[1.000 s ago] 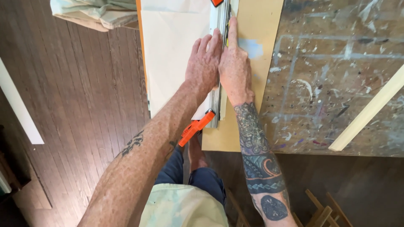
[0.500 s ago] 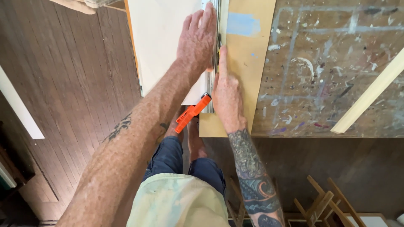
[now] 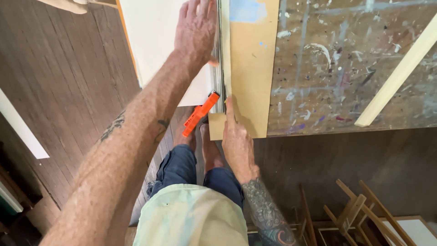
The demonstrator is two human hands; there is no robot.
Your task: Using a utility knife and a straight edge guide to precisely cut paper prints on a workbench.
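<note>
My left hand (image 3: 196, 32) lies flat, fingers spread, on a white sheet (image 3: 154, 41) and against a metal straightedge (image 3: 220, 86) that runs away from me along the sheet's right edge. An orange clamp (image 3: 199, 114) sticks out at the straightedge's near end. My right hand (image 3: 236, 141) sits at the near edge of a brown board (image 3: 250, 68). Its index finger points along the straightedge and the other fingers curl around a small tool. The tool is mostly hidden; only a yellowish tip shows by the fingertip.
The board lies on a paint-spattered worktable (image 3: 341, 59), where a pale wooden strip (image 3: 396, 73) rests at an angle on the right. Wooden frames (image 3: 355, 209) stand on the dark plank floor at lower right. A white board (image 3: 20, 127) leans at the left.
My right hand has drawn down along the straightedge toward me, from beside my left hand to the board's near edge. My left hand has stayed pressed on the sheet.
</note>
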